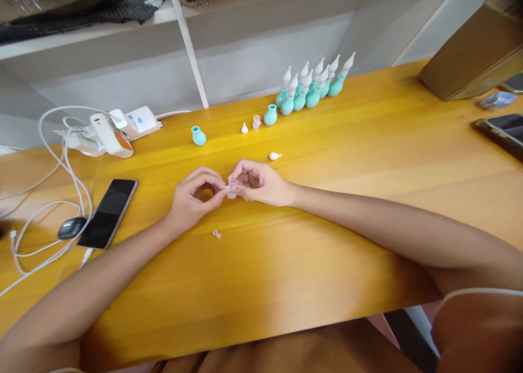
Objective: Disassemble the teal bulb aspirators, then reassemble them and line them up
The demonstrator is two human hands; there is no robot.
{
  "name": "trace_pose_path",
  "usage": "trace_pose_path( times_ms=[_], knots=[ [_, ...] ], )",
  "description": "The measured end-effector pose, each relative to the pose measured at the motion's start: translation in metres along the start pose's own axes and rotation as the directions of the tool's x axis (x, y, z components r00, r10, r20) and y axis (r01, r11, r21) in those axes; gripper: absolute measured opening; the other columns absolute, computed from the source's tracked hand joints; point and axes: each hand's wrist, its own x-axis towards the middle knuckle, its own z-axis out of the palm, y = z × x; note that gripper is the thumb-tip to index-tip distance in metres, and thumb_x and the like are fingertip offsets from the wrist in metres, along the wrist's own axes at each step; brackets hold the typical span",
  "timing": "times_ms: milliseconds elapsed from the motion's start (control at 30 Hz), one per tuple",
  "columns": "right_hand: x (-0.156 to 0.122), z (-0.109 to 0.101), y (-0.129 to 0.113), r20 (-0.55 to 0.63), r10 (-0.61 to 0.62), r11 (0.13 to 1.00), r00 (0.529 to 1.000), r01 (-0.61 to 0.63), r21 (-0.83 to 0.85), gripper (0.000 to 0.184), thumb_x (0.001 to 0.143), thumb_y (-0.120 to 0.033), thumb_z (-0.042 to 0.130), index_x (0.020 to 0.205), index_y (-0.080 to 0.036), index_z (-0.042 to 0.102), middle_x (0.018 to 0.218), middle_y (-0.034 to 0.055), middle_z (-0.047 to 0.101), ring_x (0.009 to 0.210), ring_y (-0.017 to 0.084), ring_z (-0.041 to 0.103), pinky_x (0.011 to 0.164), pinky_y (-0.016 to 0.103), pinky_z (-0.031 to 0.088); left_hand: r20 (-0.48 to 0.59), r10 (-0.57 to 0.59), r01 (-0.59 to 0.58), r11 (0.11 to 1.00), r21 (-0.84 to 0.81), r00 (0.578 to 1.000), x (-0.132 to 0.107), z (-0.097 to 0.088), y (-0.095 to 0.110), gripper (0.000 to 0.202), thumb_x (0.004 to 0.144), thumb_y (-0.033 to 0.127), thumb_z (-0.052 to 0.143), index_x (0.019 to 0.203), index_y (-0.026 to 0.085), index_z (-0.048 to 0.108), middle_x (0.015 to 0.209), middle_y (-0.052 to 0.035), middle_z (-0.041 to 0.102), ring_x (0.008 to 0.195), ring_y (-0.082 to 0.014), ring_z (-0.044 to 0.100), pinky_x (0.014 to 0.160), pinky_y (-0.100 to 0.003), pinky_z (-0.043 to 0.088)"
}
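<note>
My left hand (195, 196) and my right hand (258, 182) meet over the middle of the yellow wooden table (286, 264). Both pinch a small clear plastic cup-shaped part (232, 188) between their fingertips. Two tiny pink rings (217, 234) lie on the table just below my hands. A white pointed tip (275, 156) lies just beyond my right hand. Farther back stand a teal bulb (198, 136), a small white tip (244, 128), a clear cup part (256, 122) and another teal bulb (270, 115). Several assembled teal bulbs with white tips (312, 84) stand in a cluster behind.
A black phone (108, 212), a dark mouse (72, 227) and white cables (49, 199) lie at the left, with a power strip and chargers (114, 130) behind. At the right edge are another phone (502, 130) and a cardboard box (474, 62). White shelving stands behind the table.
</note>
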Motion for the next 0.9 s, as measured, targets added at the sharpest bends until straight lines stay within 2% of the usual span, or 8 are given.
trace_pose_path(
  times_ms=[700, 800, 900],
  knots=[
    [0.0003, -0.0009, 0.0003, 0.006, -0.020, 1.000, 1.000, 0.020, 0.009, 0.042, 0.092, -0.045, 0.090, 0.101, -0.020, 0.058, 0.087, 0.0027, 0.079, 0.067, 0.009, 0.065, 0.059, 0.021, 0.052, 0.016, 0.001, -0.001, 1.000, 0.025, 1.000, -0.0013, -0.0005, -0.0019, 0.006, 0.099, 0.025, 0.082, 0.099, 0.022, 0.077, 0.101, -0.0064, 0.073, 0.092, -0.0176, 0.070, 0.081, -0.032, 0.061],
    [0.0008, -0.0005, -0.0007, 0.004, 0.011, 0.999, 1.000, -0.011, 0.035, 0.043, 0.090, -0.044, 0.092, 0.103, -0.019, 0.060, 0.087, 0.0015, 0.078, 0.065, 0.009, 0.066, 0.060, 0.022, 0.056, 0.012, -0.012, 0.014, 0.993, -0.119, 1.000, -0.0022, 0.0025, -0.0040, 0.021, 0.095, 0.021, 0.085, 0.110, 0.023, 0.071, 0.105, -0.0042, 0.070, 0.088, -0.0143, 0.070, 0.077, -0.028, 0.062],
    [0.0017, 0.0014, -0.0011, 0.009, 0.027, 0.998, 1.000, -0.027, 0.064, 0.043, 0.089, -0.044, 0.093, 0.104, -0.018, 0.062, 0.091, 0.0020, 0.078, 0.073, 0.009, 0.072, 0.070, 0.024, 0.063, 0.015, -0.049, 0.051, 0.973, -0.223, 0.999, -0.0016, 0.0069, -0.0069, 0.041, 0.088, 0.016, 0.090, 0.118, 0.025, 0.063, 0.108, -0.0019, 0.068, 0.089, -0.0126, 0.070, 0.076, -0.024, 0.062]
  ],
)
